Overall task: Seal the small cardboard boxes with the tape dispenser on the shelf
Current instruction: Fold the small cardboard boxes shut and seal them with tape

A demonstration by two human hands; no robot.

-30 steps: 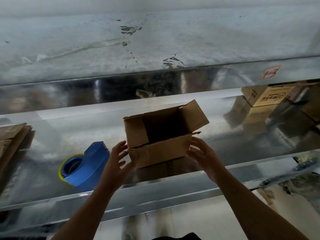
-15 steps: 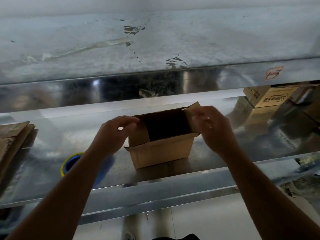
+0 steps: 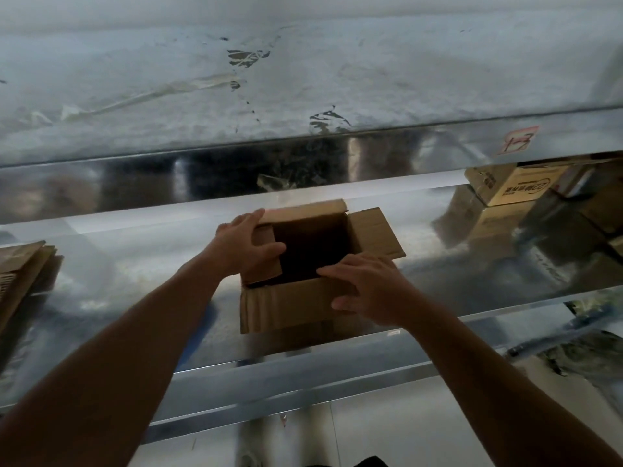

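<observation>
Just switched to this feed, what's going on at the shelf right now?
A person is closing the top of a small cardboard box that stands on the metal shelf. The left hand presses the left flap inward. The right hand lies with straight fingers across the near edge. The right flap sticks out open and the inside is dark, so the box is not closed or taped yet.

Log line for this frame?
stage: folding flaps | left hand: presses left flap | right hand: rests on near edge | box: open, untaped, on shelf
</observation>
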